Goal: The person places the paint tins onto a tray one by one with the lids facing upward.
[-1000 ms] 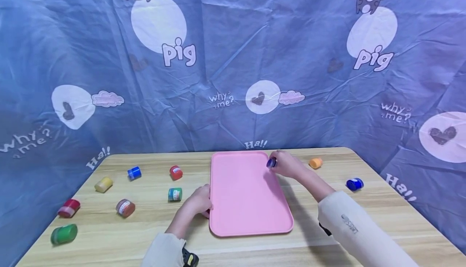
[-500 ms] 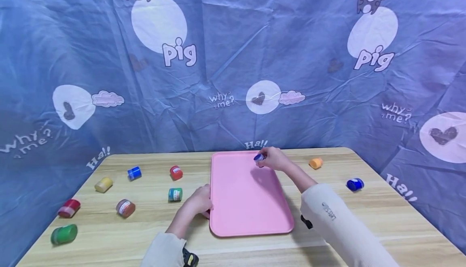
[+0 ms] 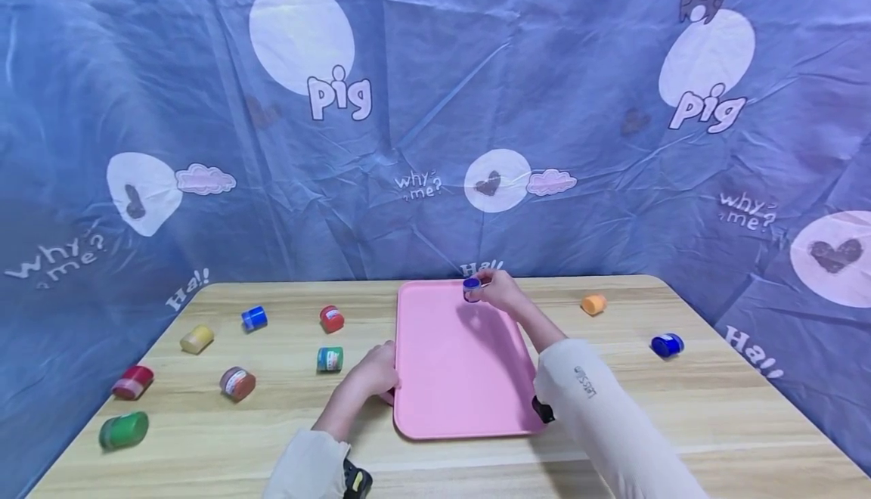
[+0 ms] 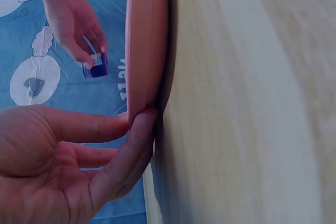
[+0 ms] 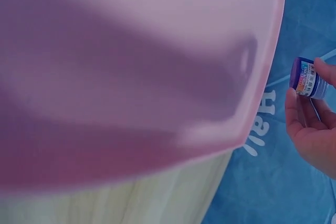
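Note:
A pink rectangular tray (image 3: 463,370) lies on the wooden table. At its left edge my left hand (image 3: 371,370) pinches the rim; in the left wrist view the thumb is on top and the fingers (image 4: 126,156) curl against the tray's side (image 4: 148,40). Over the far end of the tray, my right hand (image 3: 502,291) holds a small paint jar (image 3: 471,290) with a purple-blue lid. The right wrist view shows that jar (image 5: 308,78) gripped between thumb and fingers, its printed label facing the camera. The jar's and hand's shadow falls on the tray.
Left of the tray lie several paint jars: green-blue (image 3: 330,359), red (image 3: 332,319), blue (image 3: 255,318), yellow (image 3: 197,339), brown (image 3: 237,383), dark red (image 3: 132,382) and green (image 3: 124,430). On the right are an orange jar (image 3: 593,304) and a blue jar (image 3: 667,345). A blue printed cloth (image 3: 435,121) hangs behind.
My right hand has carried the paint jar leftward from the tray's right edge to over its far end, turning it more upright. My left hand has stayed at the rim.

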A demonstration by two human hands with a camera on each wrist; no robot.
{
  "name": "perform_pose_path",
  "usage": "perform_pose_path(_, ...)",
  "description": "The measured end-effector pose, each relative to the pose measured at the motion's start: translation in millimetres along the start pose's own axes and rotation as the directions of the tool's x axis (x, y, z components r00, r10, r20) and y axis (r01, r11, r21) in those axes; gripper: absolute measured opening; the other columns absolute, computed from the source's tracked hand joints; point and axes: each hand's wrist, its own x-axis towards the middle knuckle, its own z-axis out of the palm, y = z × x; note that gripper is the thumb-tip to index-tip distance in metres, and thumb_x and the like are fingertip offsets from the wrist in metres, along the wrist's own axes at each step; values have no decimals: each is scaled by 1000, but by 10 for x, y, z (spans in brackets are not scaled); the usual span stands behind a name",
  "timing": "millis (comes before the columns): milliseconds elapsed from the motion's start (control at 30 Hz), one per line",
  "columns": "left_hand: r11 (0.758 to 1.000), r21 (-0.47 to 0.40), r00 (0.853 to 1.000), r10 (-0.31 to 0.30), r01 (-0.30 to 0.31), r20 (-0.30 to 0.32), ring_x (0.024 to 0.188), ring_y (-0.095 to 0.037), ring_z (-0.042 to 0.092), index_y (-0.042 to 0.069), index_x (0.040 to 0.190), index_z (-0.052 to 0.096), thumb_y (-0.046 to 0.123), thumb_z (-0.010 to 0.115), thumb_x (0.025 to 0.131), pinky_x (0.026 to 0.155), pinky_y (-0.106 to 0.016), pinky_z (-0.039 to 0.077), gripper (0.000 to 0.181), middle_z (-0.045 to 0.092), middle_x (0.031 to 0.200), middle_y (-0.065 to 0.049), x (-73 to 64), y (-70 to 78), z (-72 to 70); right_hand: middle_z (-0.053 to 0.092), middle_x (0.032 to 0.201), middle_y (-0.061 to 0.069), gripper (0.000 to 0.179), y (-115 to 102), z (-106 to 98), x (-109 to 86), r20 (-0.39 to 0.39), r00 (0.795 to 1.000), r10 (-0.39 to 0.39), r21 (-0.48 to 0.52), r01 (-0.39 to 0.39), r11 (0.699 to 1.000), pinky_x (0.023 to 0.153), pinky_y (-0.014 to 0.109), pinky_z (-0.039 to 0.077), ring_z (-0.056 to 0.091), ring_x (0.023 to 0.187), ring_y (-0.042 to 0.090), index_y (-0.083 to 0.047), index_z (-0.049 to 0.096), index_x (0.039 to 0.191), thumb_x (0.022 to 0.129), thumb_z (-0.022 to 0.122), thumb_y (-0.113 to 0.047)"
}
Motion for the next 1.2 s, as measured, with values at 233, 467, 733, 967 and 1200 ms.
perform_pose_path(233, 1000, -13, 1000, -8, 9, 2, 53, -23, 57, -12, 97, 46, -25, 51, 69, 44, -29, 51, 31, 47, 77, -17, -10, 15, -2, 60, 103, 22, 36, 22, 87, 22, 24, 999, 39, 108, -41, 993, 82, 32, 46, 57, 94, 29, 9, 57, 107, 74, 69, 4)
perform_pose_path(467, 1000, 1, 1000, 3, -3, -1, 50, -23, 57, -12, 94, 46, -25, 51, 69, 44, -29, 51, 29, 47, 76, -17, -26, 17, -18, 60, 103, 24, 38, 67, 181, 56, 45, 999, -8, 106, 3, 994, 80, 28, 46, 58, 89, 26, 12, 56, 107, 71, 66, 9)
perform_pose_path(733, 1000, -18, 1000, -1, 1, 8, 55, -24, 57, -14, 99, 46, -25, 49, 71, 45, -28, 52, 30, 46, 79, -18, -27, 34, -8, 61, 107, 19, 44, 161, 296, 190, 44, 999, 21, 16, -21, 1000, 85, 35, 45, 58, 95, 28, 5, 59, 111, 68, 71, 2)
perform_pose_path(967, 999, -48, 1000, -7, 7, 12, 56, -24, 57, -15, 101, 46, -26, 48, 71, 46, -29, 52, 32, 47, 79, -18, -14, 15, 4, 60, 101, 19, 44, 352, 395, 360, 84, 996, -19, 85, 12, 996, 82, 33, 46, 58, 89, 27, 7, 57, 108, 67, 73, 3)
perform_pose_path(1200, 999, -38, 1000, -9, 10, 7, 54, -24, 57, -14, 99, 46, -26, 49, 71, 45, -29, 52, 31, 47, 77, -18, -12, 14, 2, 60, 98, 19, 35, 72, 399, 91, 87, 996, -3, 24, 1, 1000, 85, 34, 45, 57, 91, 27, 10, 57, 105, 71, 66, 10)
